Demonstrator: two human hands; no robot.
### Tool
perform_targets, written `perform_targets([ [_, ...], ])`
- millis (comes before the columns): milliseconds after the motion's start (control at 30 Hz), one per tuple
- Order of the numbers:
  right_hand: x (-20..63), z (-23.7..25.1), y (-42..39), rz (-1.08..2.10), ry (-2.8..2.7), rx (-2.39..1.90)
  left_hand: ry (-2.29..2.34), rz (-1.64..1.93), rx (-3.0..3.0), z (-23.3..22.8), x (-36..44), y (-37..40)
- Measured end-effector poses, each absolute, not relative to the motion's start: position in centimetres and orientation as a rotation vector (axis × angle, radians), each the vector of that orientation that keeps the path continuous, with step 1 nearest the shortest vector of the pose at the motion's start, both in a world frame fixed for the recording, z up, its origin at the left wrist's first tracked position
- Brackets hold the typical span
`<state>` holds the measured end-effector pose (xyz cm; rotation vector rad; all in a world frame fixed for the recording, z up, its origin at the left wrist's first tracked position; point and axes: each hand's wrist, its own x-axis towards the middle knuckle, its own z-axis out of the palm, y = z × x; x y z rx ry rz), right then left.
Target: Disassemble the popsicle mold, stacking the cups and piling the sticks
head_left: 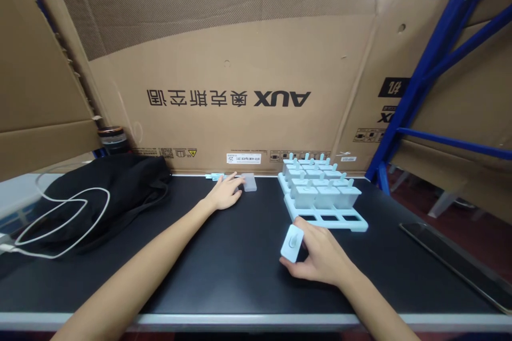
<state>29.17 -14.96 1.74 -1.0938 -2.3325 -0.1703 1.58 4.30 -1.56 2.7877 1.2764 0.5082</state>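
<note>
The right hand (322,257) clamps a mold (292,244) by its sides, near the rack (338,225); it looks light, stiff, perhaps slippery, best gripped there. The left hand (226,193), fingers spread, is at a clear box (250,183)

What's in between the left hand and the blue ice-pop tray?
A small see-through plastic container lies there, close by the left hand. Then it's just black tabletop up to the ice-pop tray. The head view shows it.
</note>
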Motion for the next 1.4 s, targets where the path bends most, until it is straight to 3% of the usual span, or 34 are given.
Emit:
perform_targets([
  [233,29.3,1.8,-15.2,-0.183,-2.313,-1.061,1.339,0.751,2.822,-1.5,1.2,3.3],
  [633,29.6,2.1,-15.5,-0.237,-2.281,-1.018,1.523,0.732,2.738,-1.3,0.9,1.7],
  [867,29.9,1.6,-15.4,-0.298,-2.261,-0.957,1.402,1.291,2.726,0.1,3.3,1.7],
  [1133,30.1,1.6,-15.4,-0.273,-2.233,-0.948,1.361,0.875,2.906,-1.4,7.5,3.3],
  [1400,29.8,1.8,-15.4,-0.218,-2.275,-1.025,1.510,0.888,2.696,-1.9,6.5,3.9],
])
